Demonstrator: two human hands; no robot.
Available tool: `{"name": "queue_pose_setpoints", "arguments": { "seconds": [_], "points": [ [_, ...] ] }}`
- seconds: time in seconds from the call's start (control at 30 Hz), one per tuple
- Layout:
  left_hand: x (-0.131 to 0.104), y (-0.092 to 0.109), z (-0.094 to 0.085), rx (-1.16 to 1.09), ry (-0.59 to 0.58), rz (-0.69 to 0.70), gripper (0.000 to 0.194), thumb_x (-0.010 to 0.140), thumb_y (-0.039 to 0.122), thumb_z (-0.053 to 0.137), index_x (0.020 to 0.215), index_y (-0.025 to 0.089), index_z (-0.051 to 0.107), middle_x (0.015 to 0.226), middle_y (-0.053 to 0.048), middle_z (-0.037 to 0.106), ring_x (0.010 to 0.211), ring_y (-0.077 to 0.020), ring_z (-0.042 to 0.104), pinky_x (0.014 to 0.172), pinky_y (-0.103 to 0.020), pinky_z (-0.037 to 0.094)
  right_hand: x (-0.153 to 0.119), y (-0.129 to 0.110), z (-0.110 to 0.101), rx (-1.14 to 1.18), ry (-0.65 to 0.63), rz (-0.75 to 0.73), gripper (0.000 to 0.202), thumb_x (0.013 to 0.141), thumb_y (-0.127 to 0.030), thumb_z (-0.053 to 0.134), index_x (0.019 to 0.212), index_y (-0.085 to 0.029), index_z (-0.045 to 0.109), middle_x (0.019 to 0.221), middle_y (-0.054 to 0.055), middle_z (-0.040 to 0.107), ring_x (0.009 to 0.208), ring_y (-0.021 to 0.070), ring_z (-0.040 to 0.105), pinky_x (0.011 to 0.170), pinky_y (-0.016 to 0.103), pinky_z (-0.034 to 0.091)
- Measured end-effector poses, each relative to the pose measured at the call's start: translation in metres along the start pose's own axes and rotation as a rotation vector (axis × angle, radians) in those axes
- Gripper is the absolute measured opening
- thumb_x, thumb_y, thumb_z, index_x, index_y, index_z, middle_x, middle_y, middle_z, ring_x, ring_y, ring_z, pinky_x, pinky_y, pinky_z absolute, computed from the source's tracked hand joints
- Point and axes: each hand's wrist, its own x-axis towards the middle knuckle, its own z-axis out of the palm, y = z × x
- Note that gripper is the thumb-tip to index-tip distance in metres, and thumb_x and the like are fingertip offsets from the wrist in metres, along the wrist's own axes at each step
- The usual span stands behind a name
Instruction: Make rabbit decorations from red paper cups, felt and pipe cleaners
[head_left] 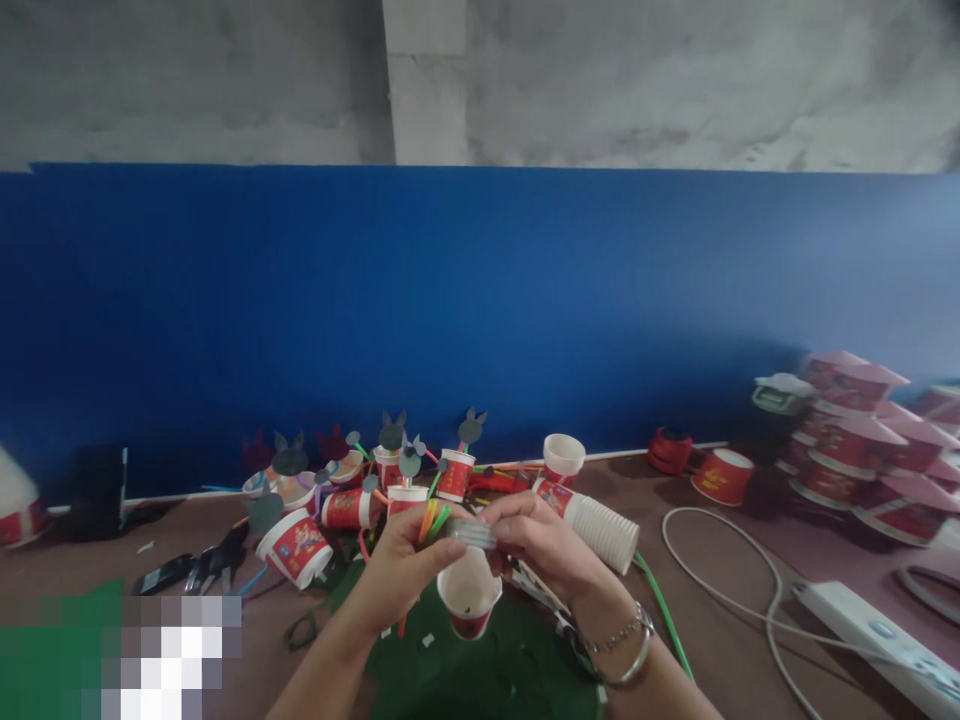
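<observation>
Near the middle of the head view, my left hand (409, 560) is closed round an orange and a green strip (437, 523), whose ends stick up by the thumb. A small clear, whitish piece (472, 534) spans the gap between both hands. My right hand (536, 540) pinches its right end; a bracelet and a bangle circle that wrist. Just below the fingers a white-lined paper cup (469, 590) stands on a dark green mat (480, 675). Whether the clear piece is tape or plastic cannot be made out.
Red-and-white cups with dark animal-shaped cutouts (289, 458) crowd behind the hands. A nested cup stack (607, 530) lies to the right. Further right are a red cup (724, 477), a white cable, a power strip (877, 640) and piled cups (855, 440). Scissors (217, 562) lie at left.
</observation>
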Motion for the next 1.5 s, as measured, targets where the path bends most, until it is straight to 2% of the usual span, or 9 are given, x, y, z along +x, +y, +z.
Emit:
{"name": "queue_pose_setpoints", "arguments": {
  "seconds": [0.37,0.5,0.63,0.77,0.9,1.07,1.27,1.37,1.5],
  "points": [
    [0.002,-0.003,0.001,0.019,0.016,0.014,0.028,0.066,0.037,0.074,0.082,0.015,0.07,0.074,-0.005,0.067,0.069,-0.0167,0.058,0.067,-0.027,0.045,0.002,0.002,0.003,-0.024,0.079,0.001,0.02,0.061,-0.015,0.05,0.066,-0.014,0.07,0.047,0.001,0.062,0.044,0.0102,0.053,0.047,0.022,0.042],
    [0.002,-0.005,0.001,-0.004,0.065,-0.028,0.029,0.063,0.038,0.076,0.079,0.014,0.069,0.063,-0.001,0.061,0.058,-0.0123,0.052,0.059,-0.024,0.043,0.005,0.004,0.006,-0.03,0.156,0.005,0.024,0.06,-0.015,0.045,0.061,-0.012,0.069,0.039,-0.001,0.056,0.036,0.008,0.047,0.038,0.019,0.034],
    [0.002,-0.007,-0.001,-0.053,0.049,-0.026,0.028,0.067,0.04,0.072,0.078,0.014,0.069,0.058,0.002,0.056,0.052,-0.0091,0.047,0.054,-0.021,0.04,0.002,-0.003,0.007,0.057,0.029,0.026,0.025,0.06,-0.013,0.048,0.071,-0.01,0.07,0.048,0.001,0.061,0.044,0.01,0.053,0.045,0.02,0.041],
    [0.002,-0.003,-0.001,-0.055,0.024,-0.008,0.026,0.069,0.039,0.072,0.078,0.015,0.069,0.058,0.002,0.057,0.051,-0.009,0.049,0.053,-0.02,0.039,-0.002,-0.009,0.005,0.062,-0.065,0.013,0.017,0.066,-0.021,0.062,0.077,-0.01,0.069,0.058,0.002,0.063,0.053,0.01,0.056,0.052,0.02,0.044],
    [0.002,0.0,0.0,-0.034,-0.002,0.014,0.023,0.07,0.036,0.071,0.081,0.015,0.069,0.063,0.0,0.062,0.056,-0.0111,0.053,0.058,-0.022,0.042,-0.001,-0.006,0.003,0.047,-0.038,0.014,0.017,0.063,-0.024,0.07,0.075,-0.012,0.068,0.056,0.0,0.061,0.05,0.0088,0.054,0.051,0.02,0.041],
    [0.004,-0.005,-0.003,0.034,0.029,0.032,0.024,0.067,0.034,0.074,0.082,0.015,0.07,0.075,-0.002,0.065,0.071,-0.0144,0.055,0.067,-0.023,0.042,0.001,-0.003,0.004,0.006,0.038,0.013,0.015,0.061,-0.019,0.066,0.073,-0.013,0.069,0.051,-0.002,0.059,0.046,0.0064,0.048,0.049,0.018,0.038],
    [0.005,-0.011,-0.004,-0.025,0.065,-0.029,0.034,0.063,0.041,0.075,0.082,0.013,0.068,0.064,0.001,0.057,0.057,-0.0094,0.047,0.056,-0.02,0.038,0.006,0.006,0.011,-0.017,0.198,0.048,0.011,0.059,-0.017,0.053,0.063,-0.015,0.063,0.04,-0.004,0.05,0.036,0.0059,0.039,0.037,0.018,0.026],
    [0.005,-0.017,-0.004,-0.119,0.083,-0.087,0.039,0.062,0.044,0.076,0.083,0.013,0.065,0.051,0.007,0.044,0.044,-0.004,0.032,0.044,-0.017,0.027,0.003,0.003,0.01,0.004,0.103,0.056,0.011,0.062,-0.017,0.052,0.066,-0.015,0.062,0.044,-0.004,0.05,0.038,0.0068,0.042,0.039,0.018,0.029],
    [0.006,-0.022,-0.002,-0.331,0.106,-0.18,0.047,0.061,0.047,0.075,0.09,0.014,0.059,0.044,0.012,0.026,0.039,-0.0017,0.015,0.038,-0.016,0.011,-0.006,-0.011,0.006,-0.122,-0.114,0.006,0.022,0.071,-0.027,0.062,0.09,-0.016,0.064,0.06,-0.003,0.054,0.049,0.0079,0.046,0.05,0.021,0.038]
  ]
}}
